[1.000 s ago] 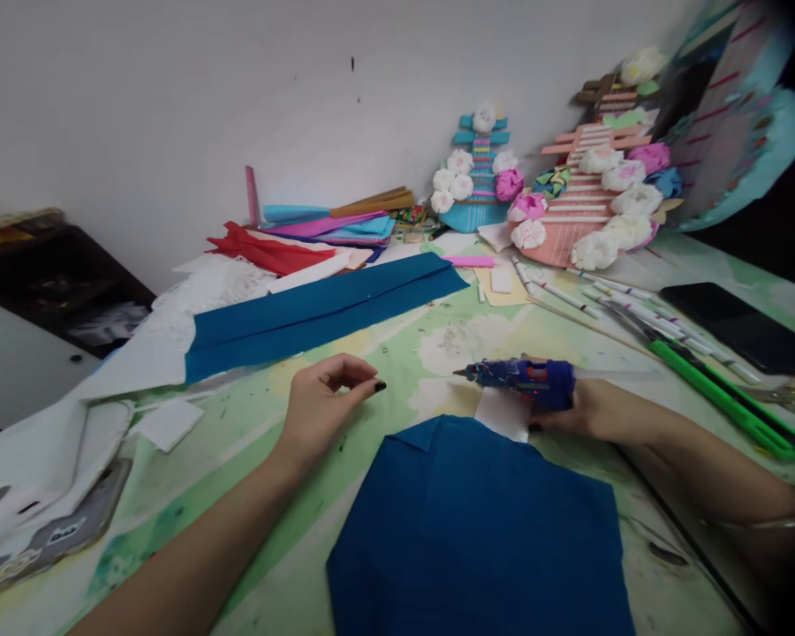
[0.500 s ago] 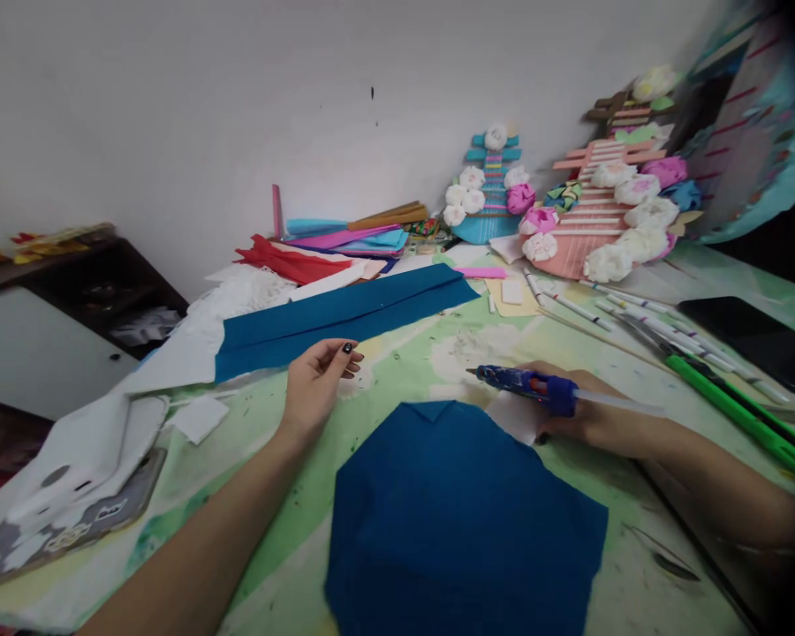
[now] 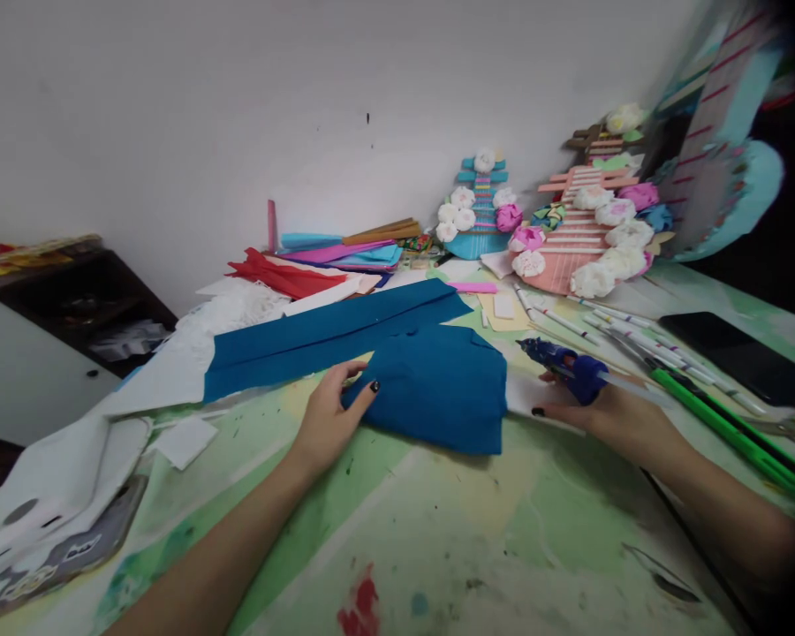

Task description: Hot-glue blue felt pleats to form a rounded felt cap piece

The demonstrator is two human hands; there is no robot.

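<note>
My left hand (image 3: 328, 415) is closed on the left edge of a blue crepe-paper piece (image 3: 441, 389), thumb on top. The piece stands raised above the table, its right edge against a white card (image 3: 526, 393). In my right hand (image 3: 626, 428) is a blue glue gun (image 3: 586, 378) with a translucent glue stick out of its back; its nozzle points left. Right-hand fingers also touch the white card, whose left part is hidden behind the blue piece. Beyond my left hand lies a long folded blue crepe strip (image 3: 331, 331).
A green cutter (image 3: 729, 428), a black phone (image 3: 745, 353) and several white pens lie at the right. Flower-decorated model lutes (image 3: 480, 238) lean along the wall. Coloured paper rolls (image 3: 337, 252) and white shreds (image 3: 238, 314) sit at the back left; a phone case (image 3: 79, 539) is front left.
The blue piece has gone from lying spread near me to raised and folded farther away, now gripped by my left hand. The glue gun has shifted right and its nozzle has turned slightly.
</note>
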